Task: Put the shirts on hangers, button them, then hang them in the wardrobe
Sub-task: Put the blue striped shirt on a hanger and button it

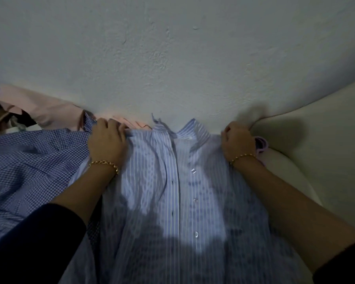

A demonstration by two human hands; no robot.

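1. Striped shirt (pixel 152 191): lies front-up across the centre and lower part of the frame, with its collar (pixel 190 128) at the foot of the wall (pixel 172 58).
2. Left hand (pixel 108 140): fingers are curled into the cloth of the shoulder at centre left and grip it.
3. Right hand (pixel 237 141): closed in a fist on the cloth of the opposite shoulder, at centre right.
4. Lilac hanger (pixel 261 146): one part shows just beyond the right hand, against the white cushion (pixel 316 150). Whether any of it sits inside the shoulders cannot be told.
5. Buttons (pixel 193 171): they show bare down the right front edge, with the open holes on the left edge beside them. The front reads as unfastened.
6. Other garments: a checked shirt (pixel 29 165) lies at left, partly under the left forearm. A pink shirt (pixel 41 107) lies in the upper left along the wall.
7. Step in hand, as judged: fitting this shirt onto its hanger, with buttoning and hanging not yet done.
8. Next move, as judged: seat both shoulders squarely over the hanger arms, then align the two front edges so that each button meets its own hole, starting at the collar.
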